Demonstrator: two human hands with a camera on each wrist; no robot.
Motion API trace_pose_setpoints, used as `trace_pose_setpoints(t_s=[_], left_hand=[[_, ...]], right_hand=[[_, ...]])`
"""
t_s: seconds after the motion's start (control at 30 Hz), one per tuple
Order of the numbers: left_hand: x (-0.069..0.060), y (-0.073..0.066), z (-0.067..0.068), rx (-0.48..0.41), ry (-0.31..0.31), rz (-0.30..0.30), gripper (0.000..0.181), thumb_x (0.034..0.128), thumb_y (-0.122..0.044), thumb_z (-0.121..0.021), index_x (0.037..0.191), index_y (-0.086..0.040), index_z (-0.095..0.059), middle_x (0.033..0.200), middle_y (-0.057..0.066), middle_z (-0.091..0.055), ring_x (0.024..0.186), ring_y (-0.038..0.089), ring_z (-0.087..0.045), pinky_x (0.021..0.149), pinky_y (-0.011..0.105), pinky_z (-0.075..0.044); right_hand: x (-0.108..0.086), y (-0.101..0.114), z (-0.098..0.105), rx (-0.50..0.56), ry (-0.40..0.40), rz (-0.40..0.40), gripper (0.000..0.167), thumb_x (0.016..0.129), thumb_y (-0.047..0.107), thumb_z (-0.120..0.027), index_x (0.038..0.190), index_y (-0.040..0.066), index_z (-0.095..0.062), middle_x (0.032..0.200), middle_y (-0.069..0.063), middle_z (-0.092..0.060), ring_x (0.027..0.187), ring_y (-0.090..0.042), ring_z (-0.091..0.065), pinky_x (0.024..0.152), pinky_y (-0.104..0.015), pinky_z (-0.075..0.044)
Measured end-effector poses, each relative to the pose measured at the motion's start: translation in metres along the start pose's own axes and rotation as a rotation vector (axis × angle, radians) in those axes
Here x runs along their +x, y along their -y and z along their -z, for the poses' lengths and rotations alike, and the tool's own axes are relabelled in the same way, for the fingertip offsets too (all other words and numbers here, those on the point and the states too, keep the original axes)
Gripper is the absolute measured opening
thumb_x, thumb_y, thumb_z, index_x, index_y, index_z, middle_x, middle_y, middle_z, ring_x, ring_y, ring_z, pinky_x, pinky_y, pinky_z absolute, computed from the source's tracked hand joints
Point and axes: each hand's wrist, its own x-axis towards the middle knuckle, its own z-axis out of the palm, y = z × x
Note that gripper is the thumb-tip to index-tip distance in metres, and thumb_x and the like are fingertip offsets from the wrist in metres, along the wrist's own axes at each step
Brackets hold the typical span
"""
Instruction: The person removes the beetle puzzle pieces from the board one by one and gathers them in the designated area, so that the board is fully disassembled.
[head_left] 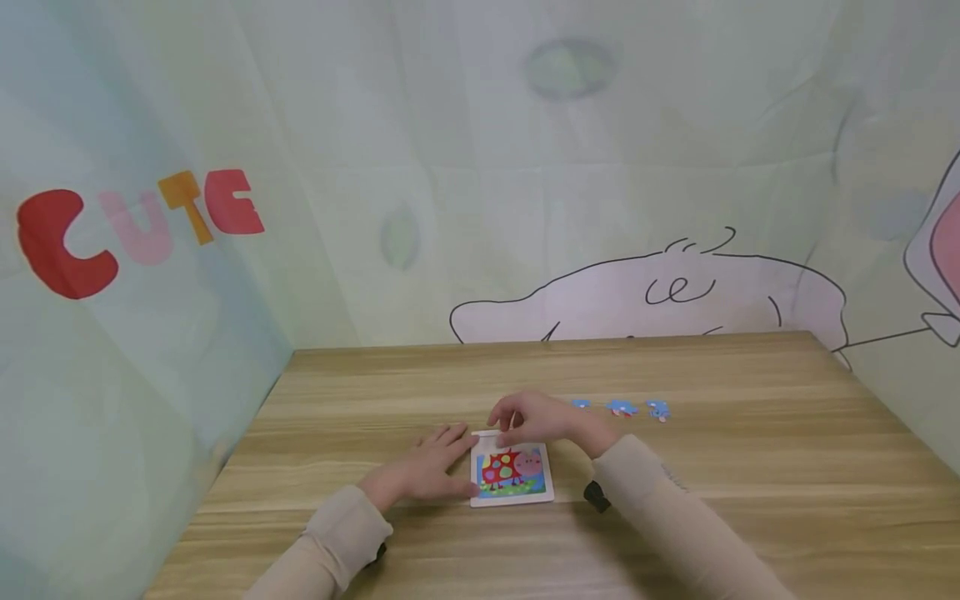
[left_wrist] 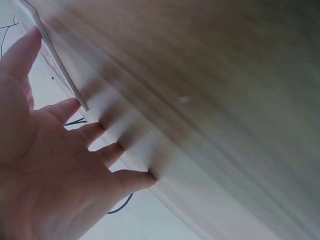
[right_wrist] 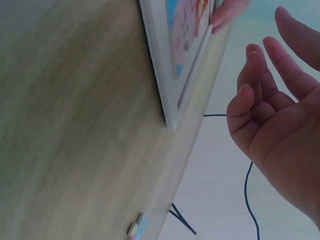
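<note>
A small square jigsaw puzzle board with a white border lies on the table, its picture a red spotted body with a pink head. Beside its left edge, my left hand is spread with fingertips on the table; the thumb touches the board's edge. My right hand is over the far edge of the board. In the right wrist view, that hand's thumb and index finger stand apart, the other fingers bend loosely, and nothing shows between them. The strip of board beneath it is partly hidden.
Loose blue puzzle pieces lie on the table behind and right of the board: one piece partly near my right wrist, a middle piece and a right-hand cluster. A printed curtain rises behind the table.
</note>
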Motion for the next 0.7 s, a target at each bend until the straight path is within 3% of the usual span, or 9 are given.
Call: trace_pose_setpoints(t_s=[0.7], left_hand=[[0.001,0.004,0.0,0.002,-0.008,-0.027,0.079,0.0867,-0.055,-0.061,0.15,-0.014,-0.036,0.159,0.014,-0.022,0.145,0.04,-0.013,0.109,0.07,-0.012]], right_hand=[[0.011,0.002,-0.026,0.021,0.089,-0.103,0.022,0.084,0.017,-0.075,0.105,0.015,-0.068,0.088,0.006,-0.061,0.082,-0.011,-0.055,0.076,-0.028,-0.047]])
